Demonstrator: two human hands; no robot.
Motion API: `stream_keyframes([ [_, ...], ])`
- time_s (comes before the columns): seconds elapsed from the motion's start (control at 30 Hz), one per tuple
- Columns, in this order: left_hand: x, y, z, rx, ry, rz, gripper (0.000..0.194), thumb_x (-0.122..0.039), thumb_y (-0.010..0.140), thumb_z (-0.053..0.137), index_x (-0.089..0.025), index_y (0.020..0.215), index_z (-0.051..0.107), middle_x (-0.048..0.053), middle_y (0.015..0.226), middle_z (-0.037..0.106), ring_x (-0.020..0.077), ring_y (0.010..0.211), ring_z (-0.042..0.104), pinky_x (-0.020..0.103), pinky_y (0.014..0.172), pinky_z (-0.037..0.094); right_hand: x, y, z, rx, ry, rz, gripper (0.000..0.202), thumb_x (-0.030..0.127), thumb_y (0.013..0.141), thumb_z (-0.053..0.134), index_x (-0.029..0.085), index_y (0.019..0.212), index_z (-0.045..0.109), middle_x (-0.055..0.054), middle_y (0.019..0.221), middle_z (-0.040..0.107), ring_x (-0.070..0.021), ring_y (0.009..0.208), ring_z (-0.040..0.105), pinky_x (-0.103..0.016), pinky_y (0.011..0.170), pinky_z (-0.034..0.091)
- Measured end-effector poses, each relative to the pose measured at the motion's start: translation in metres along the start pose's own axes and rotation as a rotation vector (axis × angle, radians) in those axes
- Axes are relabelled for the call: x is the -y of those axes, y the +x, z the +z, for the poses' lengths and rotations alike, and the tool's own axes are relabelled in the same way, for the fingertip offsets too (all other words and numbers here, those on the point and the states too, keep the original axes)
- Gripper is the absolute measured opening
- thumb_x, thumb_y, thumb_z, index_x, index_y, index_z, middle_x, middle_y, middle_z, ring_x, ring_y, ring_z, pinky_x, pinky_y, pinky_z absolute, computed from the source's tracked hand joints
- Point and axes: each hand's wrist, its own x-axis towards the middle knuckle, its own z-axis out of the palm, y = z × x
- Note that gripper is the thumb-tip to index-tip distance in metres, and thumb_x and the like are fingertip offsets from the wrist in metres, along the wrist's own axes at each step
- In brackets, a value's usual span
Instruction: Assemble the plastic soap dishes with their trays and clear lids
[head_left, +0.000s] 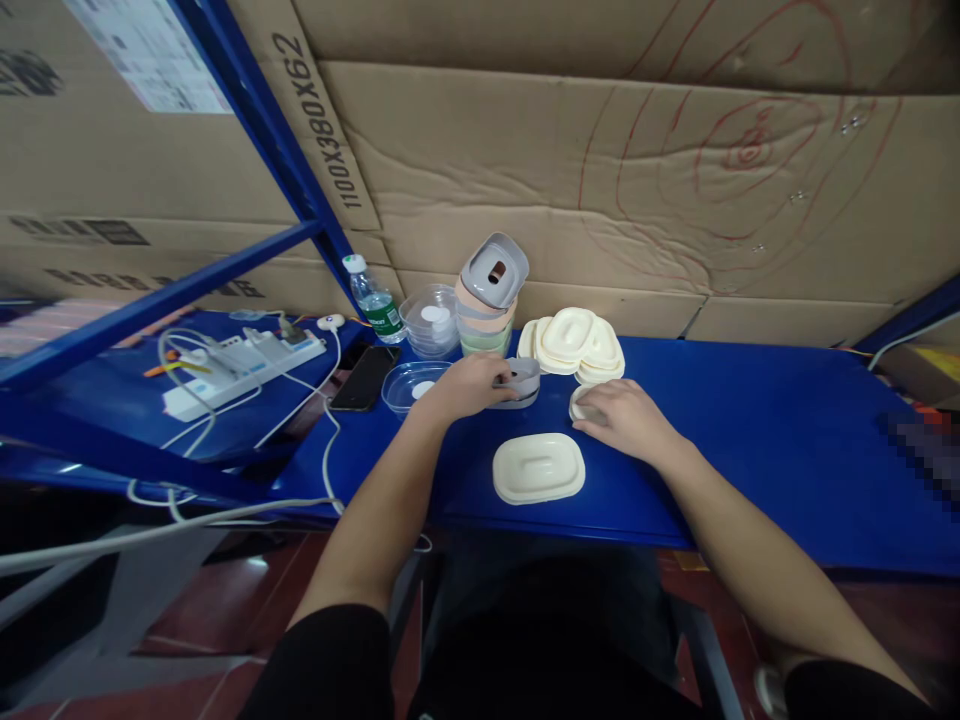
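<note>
My left hand [480, 384] is closed on the edge of a small grey oval tub [525, 378] standing on the blue table. My right hand [628, 418] has its fingers curled over a pale oval piece [579, 402] that they partly cover; its exact shape is hidden. Between the hands and nearer to me lies a cream oval lid [538, 468] with a raised bar in its middle. Behind the hands is a pile of similar cream lids [571, 340]. Left of that pile rises a leaning stack of grey, peach and green tubs [487, 310], the top grey one tilted with a slot showing.
Clear plastic containers [429, 322] and a clear lid [409, 385] sit to the left, beside a water bottle [377, 305]. A black phone [366, 378] and a power strip [244, 378] with loose cables are farther left. Cardboard [480, 150] walls the back; a blue frame post [262, 110] stands left.
</note>
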Motion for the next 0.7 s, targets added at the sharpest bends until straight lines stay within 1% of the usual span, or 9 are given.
stream_keyframes([
  [0.13,-0.002,-0.003,-0.006,-0.089,-0.039,0.060,0.017,-0.032,0.092,0.077,-0.020,0.087,0.066,0.008,0.101,0.074,0.0241,0.097,0.069,0.038,0.087,0.053,0.007,0.000,0.001,-0.197,0.120,0.018,0.034,0.043,0.101,0.070,0.021,0.126,0.075,-0.013,0.122,0.081,-0.0332,0.113,0.075,-0.051,0.100,0.055],
  [0.3,-0.012,-0.008,-0.013,-0.225,-0.122,0.173,0.015,-0.028,0.095,0.076,-0.020,0.091,0.064,0.013,0.124,0.075,0.0282,0.116,0.070,0.047,0.102,0.053,0.015,0.000,0.007,-0.383,0.293,0.039,0.041,0.047,0.101,0.069,0.025,0.135,0.070,-0.010,0.117,0.080,-0.0284,0.101,0.076,-0.047,0.093,0.062],
  [0.4,-0.027,-0.011,-0.018,-0.223,-0.203,0.239,0.016,-0.029,0.095,0.077,-0.020,0.088,0.066,0.012,0.127,0.075,0.0275,0.118,0.070,0.046,0.103,0.053,0.018,0.001,0.010,-0.429,0.363,0.056,0.054,0.049,0.099,0.073,0.028,0.146,0.062,-0.011,0.123,0.077,-0.0255,0.091,0.075,-0.045,0.085,0.065],
  [0.43,-0.032,-0.012,-0.019,-0.205,-0.231,0.266,0.017,-0.030,0.095,0.078,-0.020,0.087,0.066,0.011,0.128,0.075,0.0273,0.118,0.070,0.046,0.103,0.053,0.018,0.002,0.010,-0.438,0.372,0.053,0.061,0.051,0.097,0.075,0.029,0.152,0.058,-0.012,0.131,0.074,-0.0260,0.093,0.075,-0.045,0.084,0.065],
  [0.5,-0.043,-0.015,-0.020,-0.146,-0.313,0.321,0.019,-0.032,0.096,0.078,-0.021,0.087,0.067,0.010,0.128,0.076,0.0263,0.117,0.071,0.045,0.103,0.053,0.018,0.002,0.009,-0.445,0.354,0.013,0.071,0.052,0.095,0.077,0.030,0.158,0.052,-0.015,0.148,0.065,-0.0307,0.113,0.073,-0.049,0.092,0.065],
  [0.57,-0.052,-0.017,-0.020,-0.073,-0.420,0.345,0.019,-0.035,0.098,0.076,-0.021,0.090,0.067,0.008,0.124,0.079,0.0238,0.112,0.074,0.041,0.099,0.054,0.018,0.002,0.007,-0.454,0.317,-0.062,0.064,0.048,0.096,0.076,0.030,0.154,0.056,-0.016,0.152,0.063,-0.0344,0.130,0.067,-0.053,0.103,0.061],
  [0.6,-0.056,-0.018,-0.020,-0.045,-0.474,0.342,0.018,-0.037,0.100,0.074,-0.022,0.093,0.068,0.007,0.120,0.080,0.0222,0.107,0.075,0.039,0.095,0.056,0.018,0.002,0.006,-0.463,0.306,-0.092,0.055,0.045,0.098,0.074,0.029,0.148,0.061,-0.014,0.146,0.067,-0.0342,0.130,0.068,-0.053,0.105,0.060],
  [0.63,-0.058,-0.019,-0.019,-0.037,-0.514,0.335,0.018,-0.039,0.101,0.072,-0.022,0.097,0.068,0.006,0.116,0.080,0.0209,0.102,0.075,0.037,0.091,0.056,0.020,0.001,0.006,-0.477,0.304,-0.104,0.045,0.042,0.099,0.072,0.029,0.141,0.066,-0.013,0.136,0.073,-0.0328,0.125,0.071,-0.051,0.103,0.061],
  [0.7,-0.060,-0.020,-0.017,-0.086,-0.526,0.307,0.024,-0.045,0.101,0.072,-0.023,0.109,0.070,0.006,0.113,0.080,0.0205,0.099,0.075,0.035,0.087,0.057,0.023,0.000,0.005,-0.516,0.328,-0.051,0.032,0.041,0.099,0.071,0.028,0.128,0.071,-0.008,0.114,0.080,-0.0282,0.103,0.077,-0.045,0.090,0.063],
])
